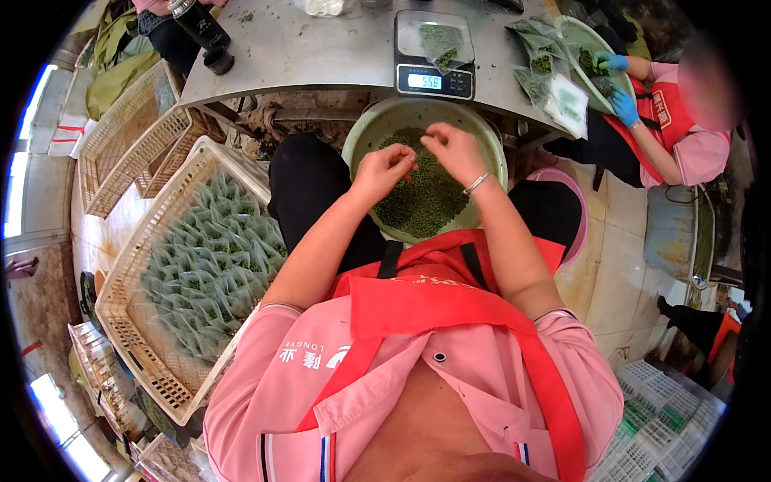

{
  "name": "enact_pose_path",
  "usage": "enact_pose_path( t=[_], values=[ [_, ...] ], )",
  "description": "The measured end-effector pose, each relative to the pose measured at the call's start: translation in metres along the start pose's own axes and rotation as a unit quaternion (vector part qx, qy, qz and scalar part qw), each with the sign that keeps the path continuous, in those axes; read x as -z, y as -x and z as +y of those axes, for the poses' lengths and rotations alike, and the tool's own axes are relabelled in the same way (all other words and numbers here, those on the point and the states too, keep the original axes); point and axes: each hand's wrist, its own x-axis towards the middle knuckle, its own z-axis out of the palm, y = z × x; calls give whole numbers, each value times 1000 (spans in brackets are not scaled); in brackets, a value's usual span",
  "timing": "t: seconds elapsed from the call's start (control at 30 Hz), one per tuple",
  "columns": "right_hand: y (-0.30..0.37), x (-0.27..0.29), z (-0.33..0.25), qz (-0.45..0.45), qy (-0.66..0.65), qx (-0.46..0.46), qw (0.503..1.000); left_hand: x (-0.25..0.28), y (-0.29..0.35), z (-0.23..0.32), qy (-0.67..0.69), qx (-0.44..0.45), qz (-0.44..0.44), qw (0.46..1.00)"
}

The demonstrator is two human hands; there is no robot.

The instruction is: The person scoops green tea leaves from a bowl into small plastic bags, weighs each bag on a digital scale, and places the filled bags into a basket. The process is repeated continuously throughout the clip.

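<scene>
Between my knees stands a wide pale green basin (486, 132) with a heap of small green berries (418, 205), which look like green peppercorns. My left hand (385, 172) is over the left part of the heap, its thumb and fingers pinched together. Higher and to the right, my right hand (456, 153) also has its fingertips pressed together. Anything in either pinch is too small to make out. Just beyond the basin, a digital scale (434, 82) at the table's edge carries a clear plastic bag of the green berries (441, 45).
A steel table (297, 48) spans the far side, with a black bottle (199, 26) and filled bags (536, 52). At left, a cream crate (128, 321) holds many upright bags (213, 265). A gloved co-worker (666, 120) handles a basin (569, 30) at right; a pink tub (572, 186) sits by my knee.
</scene>
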Motion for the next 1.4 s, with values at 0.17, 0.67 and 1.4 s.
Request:
enact_pose_path(
  t=[0.17,0.67,1.4],
  values=[
    [-48,18,-21,98,41,19,994,2,2,3,-32,-2,18,999],
    [-3,-5,-8,-18,-251,-56,966,-1,-5,8,-41,-62,48,996],
    [17,-10,8,67,-411,-127,900,-2,1,4,88,3,15,996]
  ],
)
